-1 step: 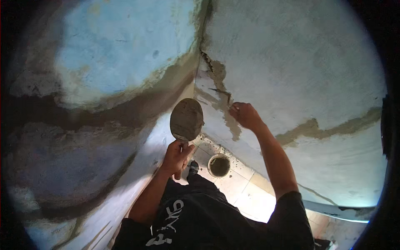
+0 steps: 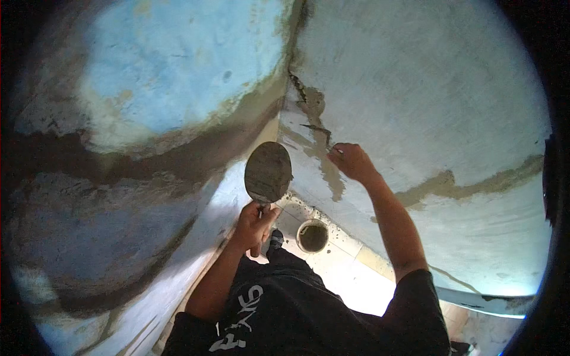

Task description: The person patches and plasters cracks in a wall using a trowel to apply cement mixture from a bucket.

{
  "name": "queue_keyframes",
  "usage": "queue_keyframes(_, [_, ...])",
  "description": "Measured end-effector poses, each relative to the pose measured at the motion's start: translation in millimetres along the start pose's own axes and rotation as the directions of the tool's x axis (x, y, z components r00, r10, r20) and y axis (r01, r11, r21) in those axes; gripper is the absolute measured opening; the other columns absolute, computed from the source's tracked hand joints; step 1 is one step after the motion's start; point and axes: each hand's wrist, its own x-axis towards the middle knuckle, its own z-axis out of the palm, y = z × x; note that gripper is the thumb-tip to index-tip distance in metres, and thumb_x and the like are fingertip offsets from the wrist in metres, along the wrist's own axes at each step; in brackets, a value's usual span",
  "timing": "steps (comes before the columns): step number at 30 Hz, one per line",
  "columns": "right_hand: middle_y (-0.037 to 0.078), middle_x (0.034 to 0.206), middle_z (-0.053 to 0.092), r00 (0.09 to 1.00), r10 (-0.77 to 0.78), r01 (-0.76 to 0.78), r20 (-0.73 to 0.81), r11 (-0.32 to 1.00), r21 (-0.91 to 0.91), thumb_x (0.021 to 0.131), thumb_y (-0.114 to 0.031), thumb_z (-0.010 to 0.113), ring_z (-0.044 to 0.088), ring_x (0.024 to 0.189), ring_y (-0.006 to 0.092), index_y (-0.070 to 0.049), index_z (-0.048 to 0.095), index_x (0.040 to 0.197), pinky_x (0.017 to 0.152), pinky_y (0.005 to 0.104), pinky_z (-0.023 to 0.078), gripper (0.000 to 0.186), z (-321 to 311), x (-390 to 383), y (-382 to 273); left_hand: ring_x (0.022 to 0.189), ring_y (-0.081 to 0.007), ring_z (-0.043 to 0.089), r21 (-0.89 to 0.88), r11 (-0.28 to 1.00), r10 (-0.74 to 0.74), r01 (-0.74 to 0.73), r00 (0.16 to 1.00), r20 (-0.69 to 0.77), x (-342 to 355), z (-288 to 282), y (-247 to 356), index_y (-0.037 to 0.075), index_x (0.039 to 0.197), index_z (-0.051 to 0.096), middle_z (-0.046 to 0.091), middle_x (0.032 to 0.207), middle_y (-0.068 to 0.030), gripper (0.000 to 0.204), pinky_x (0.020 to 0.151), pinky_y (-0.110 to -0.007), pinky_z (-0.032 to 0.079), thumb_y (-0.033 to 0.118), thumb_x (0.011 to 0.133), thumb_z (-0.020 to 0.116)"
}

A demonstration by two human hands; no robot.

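My left hand [image 2: 254, 225] is closed round the handle of a trowel with a broad oval blade [image 2: 268, 172]. The blade points up and away from me, and its face looks dark and mortar-coloured. Up against the right-hand wall, my right hand [image 2: 354, 162] is closed, its fingers pinched together beside a strip of brownish mortar [image 2: 323, 136]. What those fingers hold, if anything, is too small to make out. Near its upper end the mortar strip meets a dark, ragged crack [image 2: 297, 86] by the corner.
A round bucket [image 2: 312, 251] with dark contents stands on the tiled floor [image 2: 338, 267], close to my foot [image 2: 276, 239]. Mortar crumbs lie along the wall base. The left wall [image 2: 178, 71] is blue with brown bands; another mortar band [image 2: 451, 186] crosses the right wall.
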Motion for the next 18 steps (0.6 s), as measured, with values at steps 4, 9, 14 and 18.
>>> queue_keyframes(4, [0.024,0.093,0.069,0.999,0.013,-0.009,0.048,0.996,-0.083,0.094,-0.037,0.063,0.067,0.09,0.0448,-0.001,0.071,0.096,0.081,0.052,0.054,0.037,2.5,33.9,-6.3,0.041,-0.008,0.046,-0.01,1.0,0.011,-0.012,1.0,-0.015,-12.0,-9.6,-6.8,0.008,0.092,0.055,0.051,0.062,0.0008,0.021,0.038,-0.027,0.038,0.022,0.096,0.071])
queue_keyframes(9, [0.027,0.089,0.069,0.999,0.039,-0.033,0.032,0.986,-0.166,0.094,-0.037,0.063,0.066,0.083,0.0461,0.002,0.072,0.086,0.077,0.0513,0.052,0.041,-2.6,50.4,-13.5,0.04,-0.0088,0.048,0.036,0.998,0.056,-0.057,0.998,0.029,-10.6,-16.3,-20.7,0.007,0.085,0.051,0.05,0.061,-0.0005,0.028,0.036,-0.029,0.038,0.021,0.095,0.072])
queue_keyframes(14, [0.027,0.086,0.069,0.988,0.15,-0.14,0.032,0.965,-0.221,0.094,-0.036,0.064,0.067,0.085,0.0447,0.004,0.072,0.086,0.078,0.0515,0.052,0.041,-14.0,68.2,-38.8,0.041,-0.0085,0.048,0.052,0.993,0.103,-0.108,0.991,0.081,-4.4,-12.8,-23.7,0.006,0.084,0.051,0.052,0.062,-0.0001,0.027,0.037,-0.028,0.038,0.02,0.096,0.071])
queue_keyframes(18, [0.028,0.085,0.069,0.99,0.122,-0.136,-0.073,0.963,-0.233,0.094,-0.035,0.065,0.068,0.086,0.0441,0.005,0.072,0.086,0.08,0.052,0.052,0.042,-20.6,80.4,-61.8,0.043,-0.0079,0.05,0.078,0.991,0.101,-0.112,0.986,0.131,0.2,-14.2,-29.5,0.006,0.094,0.054,0.054,0.069,0.0003,0.017,0.037,-0.027,0.039,0.012,0.096,0.07])
